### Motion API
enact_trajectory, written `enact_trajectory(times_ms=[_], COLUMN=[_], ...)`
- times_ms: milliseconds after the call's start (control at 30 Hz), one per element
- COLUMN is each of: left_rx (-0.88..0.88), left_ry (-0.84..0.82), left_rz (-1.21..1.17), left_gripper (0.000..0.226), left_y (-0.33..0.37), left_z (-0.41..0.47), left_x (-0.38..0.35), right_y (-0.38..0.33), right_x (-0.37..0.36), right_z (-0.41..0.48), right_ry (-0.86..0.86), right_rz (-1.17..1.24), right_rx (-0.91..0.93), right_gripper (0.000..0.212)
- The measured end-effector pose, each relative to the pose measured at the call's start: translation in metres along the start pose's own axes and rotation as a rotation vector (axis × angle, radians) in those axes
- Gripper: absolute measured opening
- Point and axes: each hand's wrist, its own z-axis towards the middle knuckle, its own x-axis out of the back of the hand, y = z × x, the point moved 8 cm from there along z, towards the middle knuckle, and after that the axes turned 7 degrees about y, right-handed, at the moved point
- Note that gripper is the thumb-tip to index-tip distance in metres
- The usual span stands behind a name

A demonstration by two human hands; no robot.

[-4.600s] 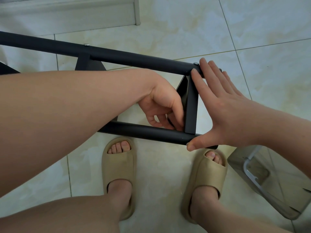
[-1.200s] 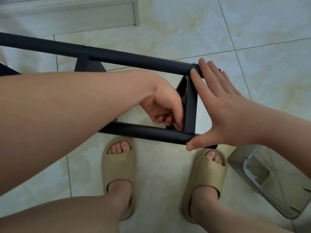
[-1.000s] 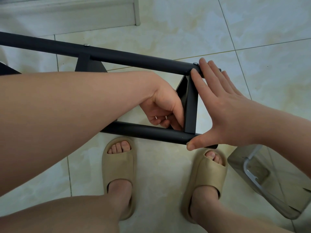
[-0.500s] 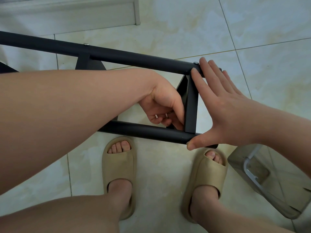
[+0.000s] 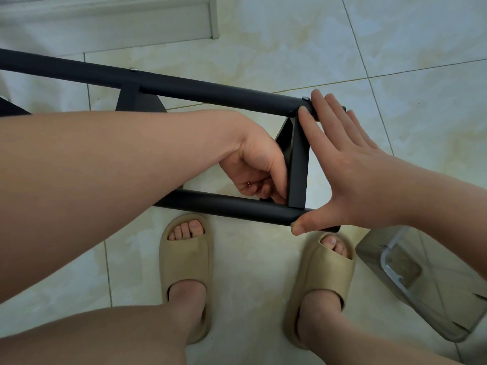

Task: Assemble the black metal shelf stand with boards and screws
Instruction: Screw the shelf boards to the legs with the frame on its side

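The black metal shelf stand [image 5: 210, 92] lies across the tiled floor, two long tubes joined by a flat crossbar [image 5: 299, 164]. My right hand [image 5: 350, 175] spans the frame's end, straight fingers against the far tube and thumb against the near tube [image 5: 226, 205]. My left hand [image 5: 257, 169] reaches inside the frame, its fingers curled and pinching something small at the crossbar's lower joint; the small thing is mostly hidden. A screw head [image 5: 305, 98] shows on the far tube by my fingertips, another [image 5: 134, 69] further left.
My feet in beige slippers [image 5: 185, 262] stand just under the near tube. A clear plastic container [image 5: 411, 280] sits on the floor at the right. A white skirting board [image 5: 110, 19] runs along the top left.
My left hand's fingers have shifted slightly at the lower joint, turning back and forth. The right hand and the frame have stayed in place.
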Motion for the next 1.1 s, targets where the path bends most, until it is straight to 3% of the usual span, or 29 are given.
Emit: enact_trajectory(times_ms=[67,200,333,567,833,1000,1100], left_rx=[-0.003,0.018,0.020,0.005,-0.018,0.029,0.028], left_ry=[0.013,0.002,0.008,0.022,0.010,-0.028,-0.004], left_rz=[-0.007,-0.009,-0.007,-0.062,-0.039,-0.012,-0.002], left_gripper=[0.010,0.029,0.005,0.019,0.011,0.035,0.014], left_y=[-0.0008,-0.0051,-0.0026,0.0012,0.0008,-0.0068,-0.0040], left_z=[-0.0014,-0.0055,-0.0024,0.0014,-0.0011,-0.0058,-0.0023], left_x=[0.0021,0.0033,-0.0007,-0.0006,-0.0004,0.0000,0.0000], right_y=[-0.0004,0.0001,-0.0010,-0.0007,-0.0002,0.0003,0.0009], right_x=[0.0001,0.0008,0.0008,0.0011,0.0007,0.0003,-0.0006], right_z=[0.0002,-0.0002,-0.0002,-0.0006,0.0000,-0.0002,0.0000], right_ry=[-0.003,-0.008,-0.011,-0.007,-0.004,-0.002,0.001], right_rz=[0.004,-0.003,0.000,0.002,0.002,0.001,0.000], right_rx=[-0.003,-0.006,-0.007,-0.003,-0.002,0.003,0.007], right_gripper=[0.154,0.154,0.155,0.154,0.154,0.154,0.153])
